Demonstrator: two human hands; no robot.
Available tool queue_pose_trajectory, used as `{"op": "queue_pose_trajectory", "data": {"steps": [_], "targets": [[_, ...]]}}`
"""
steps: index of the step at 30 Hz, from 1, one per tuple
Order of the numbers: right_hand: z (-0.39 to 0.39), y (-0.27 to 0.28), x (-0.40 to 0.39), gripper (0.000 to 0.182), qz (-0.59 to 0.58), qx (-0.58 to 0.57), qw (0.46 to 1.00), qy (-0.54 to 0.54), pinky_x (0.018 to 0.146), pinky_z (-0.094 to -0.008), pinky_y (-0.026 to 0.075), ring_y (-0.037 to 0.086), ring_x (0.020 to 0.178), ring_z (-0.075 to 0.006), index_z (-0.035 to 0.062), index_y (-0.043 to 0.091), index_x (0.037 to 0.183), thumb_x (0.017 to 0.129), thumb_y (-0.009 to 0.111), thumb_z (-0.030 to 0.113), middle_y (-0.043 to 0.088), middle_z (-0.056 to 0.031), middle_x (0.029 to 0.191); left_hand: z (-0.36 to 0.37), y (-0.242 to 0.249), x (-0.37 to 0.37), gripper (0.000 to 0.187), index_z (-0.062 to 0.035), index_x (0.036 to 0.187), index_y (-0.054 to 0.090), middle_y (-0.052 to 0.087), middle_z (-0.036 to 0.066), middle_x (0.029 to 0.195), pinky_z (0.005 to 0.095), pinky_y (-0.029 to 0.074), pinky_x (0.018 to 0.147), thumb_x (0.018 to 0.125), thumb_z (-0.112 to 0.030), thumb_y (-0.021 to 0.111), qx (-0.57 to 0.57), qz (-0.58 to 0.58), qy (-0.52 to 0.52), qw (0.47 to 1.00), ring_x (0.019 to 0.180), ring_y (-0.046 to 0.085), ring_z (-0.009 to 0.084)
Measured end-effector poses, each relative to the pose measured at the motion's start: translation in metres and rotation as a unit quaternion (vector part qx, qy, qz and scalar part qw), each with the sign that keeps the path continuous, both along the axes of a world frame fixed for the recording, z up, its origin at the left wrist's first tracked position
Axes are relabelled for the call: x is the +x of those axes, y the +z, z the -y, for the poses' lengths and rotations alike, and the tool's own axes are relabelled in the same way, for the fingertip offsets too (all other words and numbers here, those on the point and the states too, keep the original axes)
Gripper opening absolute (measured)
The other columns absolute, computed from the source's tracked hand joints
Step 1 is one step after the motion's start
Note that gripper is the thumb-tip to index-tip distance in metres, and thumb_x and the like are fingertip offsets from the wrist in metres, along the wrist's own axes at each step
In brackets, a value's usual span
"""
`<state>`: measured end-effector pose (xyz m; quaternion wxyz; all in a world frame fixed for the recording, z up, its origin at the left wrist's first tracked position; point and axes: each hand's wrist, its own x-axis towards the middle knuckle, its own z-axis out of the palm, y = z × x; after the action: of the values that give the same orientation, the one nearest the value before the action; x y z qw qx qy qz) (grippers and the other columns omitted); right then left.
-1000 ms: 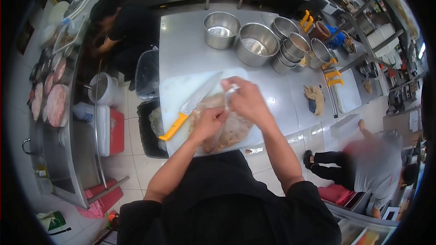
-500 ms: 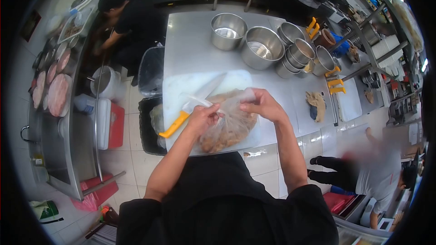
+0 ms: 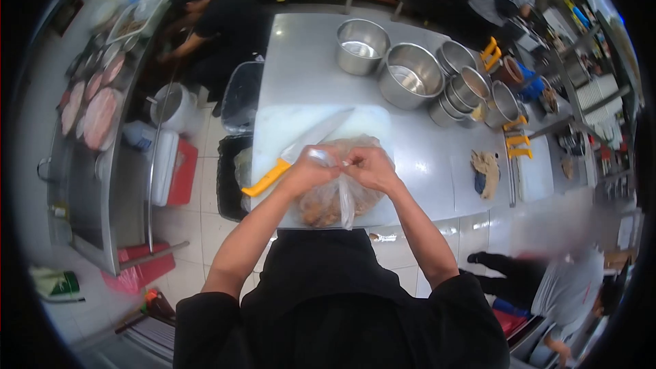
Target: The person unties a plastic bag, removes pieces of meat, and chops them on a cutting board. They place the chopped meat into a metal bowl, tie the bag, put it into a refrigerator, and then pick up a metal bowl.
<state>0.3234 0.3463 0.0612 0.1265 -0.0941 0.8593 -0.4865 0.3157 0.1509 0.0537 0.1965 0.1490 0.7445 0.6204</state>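
A clear plastic bag [image 3: 321,206] with brownish chunks of food inside lies on the white cutting board [image 3: 372,115] in front of me. My left hand [image 3: 316,169] and my right hand [image 3: 369,167] meet over its gathered neck, fingers pinched on the plastic. A twisted end of the bag hangs down between them toward me. Left of the bag, a large knife [image 3: 268,178] with a yellow handle rests on the board, its blade pointing away to the upper right. My left hand is close to the handle and hides part of the knife.
Several steel pots [image 3: 412,75] stand at the table's back right, with yellow-handled tools [image 3: 519,147] near them. A crumpled cloth [image 3: 485,172] lies at right. Black-lined bins [image 3: 232,181] flank the table's left edge. People work at left, at the back and at lower right.
My hands have come together over the bag's neck; the right moved left and down. The loose plastic once spread between them is now gathered, with an end hanging toward me.
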Motion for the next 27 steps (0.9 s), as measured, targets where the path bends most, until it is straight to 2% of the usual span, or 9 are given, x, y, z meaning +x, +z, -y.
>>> {"op": "queue_pose_trajectory", "data": {"steps": [2,4,6,12,15,17,21,25,27], "targets": [[-0.003,-0.002,-0.006,0.013,0.038,-0.021,0.999,0.008,0.062,-0.0273,0.048,0.059,0.066,-0.0108,0.0015,0.068,0.082,0.079,0.069,0.014,0.064,-0.0025,0.072,-0.008,0.000,0.006,0.008,-0.0005,0.079,0.061,0.064,0.007,0.084,0.0304,0.047,0.063,0.073,0.003,0.066,-0.015,-0.071,0.042,0.996,0.072,0.062,0.0180],[-0.010,-0.011,-0.017,0.012,0.109,-0.128,0.986,0.021,0.058,-0.0254,0.047,0.056,0.065,-0.0093,0.0025,0.070,0.086,0.084,0.067,0.014,0.063,-0.0016,0.071,-0.016,-0.007,0.016,0.014,-0.0017,0.074,0.051,0.055,0.010,0.074,0.0329,0.045,0.060,0.075,0.003,0.064,-0.067,-0.342,0.138,0.927,0.067,0.058,0.0260],[-0.015,-0.011,-0.024,0.013,0.186,-0.228,0.955,0.029,0.055,-0.0235,0.045,0.054,0.063,-0.0078,0.0036,0.071,0.090,0.089,0.064,0.014,0.062,-0.0007,0.070,-0.020,-0.009,0.026,0.018,-0.0024,0.075,0.048,0.049,0.013,0.072,0.0353,0.045,0.059,0.075,0.003,0.065,-0.053,-0.369,0.159,0.914,0.067,0.056,0.0324],[-0.017,0.002,-0.062,0.018,0.235,-0.092,0.930,0.267,0.053,-0.0248,0.046,0.053,0.063,-0.0065,0.0037,0.072,0.104,0.093,0.060,0.011,0.056,0.0027,0.065,-0.020,-0.017,0.043,0.026,-0.0031,0.070,0.046,0.050,0.012,0.069,0.0380,0.043,0.056,0.077,-0.003,0.071,-0.215,-0.406,0.244,0.854,0.066,0.055,0.0317],[-0.015,-0.018,-0.076,0.020,0.187,-0.045,0.917,0.349,0.054,-0.0284,0.047,0.057,0.062,-0.0101,0.0059,0.073,0.103,0.086,0.064,0.012,0.060,0.0001,0.063,-0.022,-0.015,0.050,0.027,-0.0036,0.067,0.047,0.051,0.011,0.067,0.0402,0.042,0.057,0.079,-0.008,0.071,-0.191,-0.325,0.217,0.900,0.065,0.054,0.0324],[-0.016,-0.025,-0.079,0.024,-0.068,0.048,0.908,0.410,0.054,-0.0331,0.047,0.060,0.059,-0.0196,0.0063,0.073,0.097,0.076,0.067,0.016,0.064,-0.0070,0.064,-0.029,-0.018,0.056,0.027,-0.0045,0.065,0.047,0.050,0.011,0.065,0.0411,0.042,0.057,0.074,-0.011,0.072,-0.199,-0.376,0.177,0.887,0.063,0.052,0.0326],[-0.019,-0.007,-0.083,0.032,-0.094,0.152,0.878,0.443,0.064,-0.0337,0.050,0.060,0.067,-0.0222,0.0075,0.071,0.100,0.069,0.069,0.016,0.066,-0.0114,0.077,-0.034,-0.040,0.090,0.026,-0.0057,0.065,0.047,0.049,0.009,0.064,0.0432,0.041,0.060,0.066,-0.010,0.072,-0.239,-0.365,0.192,0.879,0.064,0.052,0.0328],[-0.023,-0.020,-0.043,0.044,-0.334,0.016,0.874,0.352,0.089,-0.0457,0.043,0.055,0.101,-0.0351,0.0065,0.063,0.104,0.069,0.071,0.032,0.059,-0.0153,0.105,-0.036,-0.028,0.138,0.034,-0.0068,0.091,0.057,0.057,0.012,0.095,0.0439,0.041,0.084,0.061,-0.011,0.072,-0.319,-0.323,0.187,0.871,0.095,0.054,0.0325],[-0.028,-0.015,-0.008,0.048,-0.387,0.123,0.847,0.343,0.092,-0.0483,0.037,0.052,0.099,-0.0374,0.0050,0.060,0.102,0.068,0.072,0.036,0.056,-0.0164,0.103,-0.034,-0.021,0.165,0.041,-0.0058,0.100,0.056,0.056,0.013,0.105,0.0432,0.040,0.090,0.063,-0.011,0.072,-0.318,-0.277,0.245,0.873,0.103,0.052,0.0322]]}}
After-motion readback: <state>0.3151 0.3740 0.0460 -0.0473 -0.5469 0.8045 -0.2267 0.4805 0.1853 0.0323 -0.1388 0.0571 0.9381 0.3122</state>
